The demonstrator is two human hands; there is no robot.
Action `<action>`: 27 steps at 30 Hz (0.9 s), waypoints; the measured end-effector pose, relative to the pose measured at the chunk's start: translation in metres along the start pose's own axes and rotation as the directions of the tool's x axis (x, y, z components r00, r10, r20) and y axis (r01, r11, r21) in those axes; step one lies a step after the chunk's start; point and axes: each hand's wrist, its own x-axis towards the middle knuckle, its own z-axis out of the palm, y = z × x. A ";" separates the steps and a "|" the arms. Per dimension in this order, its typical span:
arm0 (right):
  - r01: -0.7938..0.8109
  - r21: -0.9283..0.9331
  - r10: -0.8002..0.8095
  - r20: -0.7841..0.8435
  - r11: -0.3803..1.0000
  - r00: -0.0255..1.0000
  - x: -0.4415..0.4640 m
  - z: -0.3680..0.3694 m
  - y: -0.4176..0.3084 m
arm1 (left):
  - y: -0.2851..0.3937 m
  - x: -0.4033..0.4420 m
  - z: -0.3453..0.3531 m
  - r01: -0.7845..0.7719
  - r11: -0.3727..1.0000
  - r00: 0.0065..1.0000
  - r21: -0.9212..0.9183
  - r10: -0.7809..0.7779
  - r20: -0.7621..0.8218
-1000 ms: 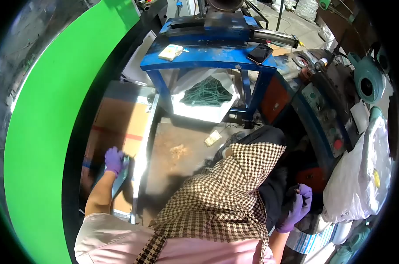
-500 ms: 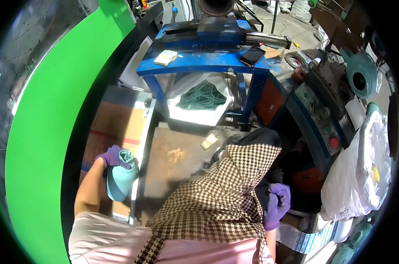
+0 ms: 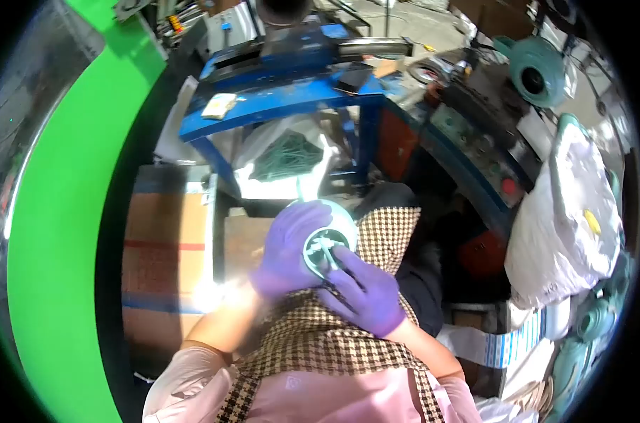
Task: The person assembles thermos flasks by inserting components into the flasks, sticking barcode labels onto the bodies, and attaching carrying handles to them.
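Note:
A teal plastic bottle-shaped part (image 3: 342,217) is held over my lap, its round open end tilted up toward me. My left hand (image 3: 288,243), in a purple glove, wraps around its left side. Thin pale-green plastic prongs (image 3: 325,247) show inside the opening. At the rim is my gloved right hand (image 3: 366,292), its fingers bent and pinching at the prongs; the fingertips are partly hidden and blurred. A checked apron (image 3: 334,324) lies under both hands.
Ahead stands a blue table (image 3: 256,116) bearing a pale pad (image 3: 219,106) and a phone (image 3: 354,77). Beneath it is a bag of thin green sticks (image 3: 288,158). Cardboard (image 3: 163,268) lies left, beside a green machine panel (image 3: 59,233). A white bag (image 3: 559,225) hangs right.
My left hand has brought the teal part from the cardboard at left to over my lap. My right hand has come up from my right side to its opening. The view has shifted.

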 end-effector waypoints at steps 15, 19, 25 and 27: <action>-0.268 0.060 0.253 0.190 0.961 0.949 -0.046 0.025 0.039 | 0.014 0.013 0.051 -0.122 0.991 0.993 0.048 0.122 0.006; -0.059 0.017 0.060 -0.054 0.998 0.997 -0.031 -0.053 0.041 | -0.098 0.037 0.055 0.230 0.953 0.955 -0.197 -0.260 -0.144; -0.247 -0.806 -0.019 -0.304 0.538 0.953 -0.049 -0.257 0.087 | -0.156 0.054 0.004 0.119 0.991 0.907 -0.056 -0.131 -0.401; -0.381 -0.775 0.031 -0.425 0.504 0.904 -0.045 -0.320 0.119 | -0.158 0.054 0.001 0.076 0.989 0.891 -0.124 -0.123 -0.436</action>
